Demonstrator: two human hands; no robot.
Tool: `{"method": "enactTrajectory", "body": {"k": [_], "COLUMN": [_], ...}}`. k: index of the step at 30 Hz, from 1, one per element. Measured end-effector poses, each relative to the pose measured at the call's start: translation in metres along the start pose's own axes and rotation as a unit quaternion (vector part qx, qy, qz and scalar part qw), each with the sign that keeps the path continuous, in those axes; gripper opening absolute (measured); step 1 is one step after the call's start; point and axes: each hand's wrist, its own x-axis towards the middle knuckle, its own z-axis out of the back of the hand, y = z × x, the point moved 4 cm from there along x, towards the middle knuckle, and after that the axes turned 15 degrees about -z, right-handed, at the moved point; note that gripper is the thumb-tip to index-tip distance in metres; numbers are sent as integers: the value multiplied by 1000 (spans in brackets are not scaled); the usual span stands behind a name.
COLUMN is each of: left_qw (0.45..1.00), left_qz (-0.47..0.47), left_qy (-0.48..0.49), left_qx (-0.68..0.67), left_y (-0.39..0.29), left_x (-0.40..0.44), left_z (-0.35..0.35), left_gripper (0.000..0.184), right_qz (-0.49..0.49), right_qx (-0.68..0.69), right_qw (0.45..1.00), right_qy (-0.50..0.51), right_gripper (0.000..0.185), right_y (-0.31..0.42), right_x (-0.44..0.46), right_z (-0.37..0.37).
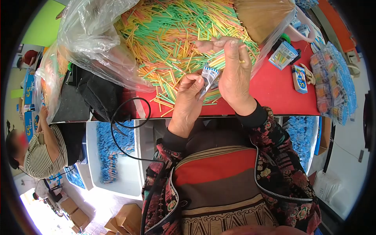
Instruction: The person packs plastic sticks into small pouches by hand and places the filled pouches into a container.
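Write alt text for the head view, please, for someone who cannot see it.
The left hand pinches a small packet; the right hand appears to hold coloured sticks, by a heap of them on a red table.

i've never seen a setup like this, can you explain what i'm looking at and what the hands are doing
There's no machine here: these are a person's own bare hands. The single picture comes from a camera worn on that person's head, looking forward and down. The left hand holds a small clear packet with a blue-and-white edge; the right hand holds a small bunch of coloured sticks beside it. Beyond them, a big pile of loose green, yellow and orange sticks covers much of the red tabletop. To the right lies a filled packet. The striped shirt at far left belongs to someone else.
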Motion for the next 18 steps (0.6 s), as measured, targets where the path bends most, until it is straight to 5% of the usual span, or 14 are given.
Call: {"method": "enactTrajectory", "body": {"k": [11,18], "left_qw": [1000,1000], "left_qz": [25,-2], "left_qy": [-7,17], "left_qx": [-17,-19], "left_y": [6,0], "left_x": [-1,2], "left_z": [2,-4], "left_gripper": [2,1], "right_qz": [109,-99], "right_qx": [-93,-52], "right_qw": [988,992], "right_qy": [66,51], "right_gripper": [30,35], "right_y": [3,-8], "right_x": [-12,-9], "right_z": [3,4]}}
